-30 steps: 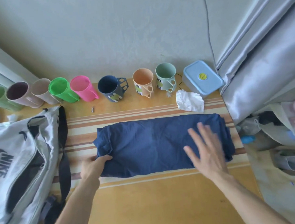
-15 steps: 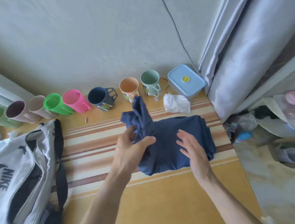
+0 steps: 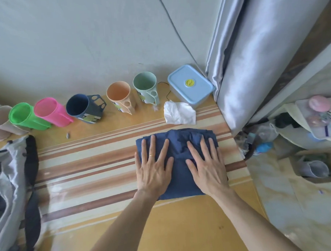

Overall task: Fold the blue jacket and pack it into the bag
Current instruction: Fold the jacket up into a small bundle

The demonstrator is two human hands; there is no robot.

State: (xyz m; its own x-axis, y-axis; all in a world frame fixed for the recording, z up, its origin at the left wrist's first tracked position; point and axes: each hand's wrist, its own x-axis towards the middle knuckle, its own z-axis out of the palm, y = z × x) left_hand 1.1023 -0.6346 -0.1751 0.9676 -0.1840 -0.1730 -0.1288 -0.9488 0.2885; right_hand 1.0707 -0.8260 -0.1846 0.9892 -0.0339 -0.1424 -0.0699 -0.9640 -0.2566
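Observation:
The blue jacket (image 3: 177,143) lies folded into a small square bundle on the striped table (image 3: 86,166), toward its right side. My left hand (image 3: 153,169) rests flat on the bundle's left half, fingers spread. My right hand (image 3: 206,165) lies flat on its right half, fingers spread too. Neither hand grips the cloth. The grey and black bag (image 3: 10,189) sits at the far left edge, partly out of view, its opening dark.
A row of plastic cups runs along the wall: green (image 3: 24,116), pink (image 3: 50,111), navy (image 3: 82,108), peach (image 3: 119,97), mint (image 3: 146,86). A blue lidded box (image 3: 190,85) and crumpled white tissue (image 3: 178,113) sit behind the jacket. A curtain (image 3: 252,55) hangs right.
My left hand carried the jacket's left end over to the right and laid it on the other half. Both hands now lie flat on the smaller bundle.

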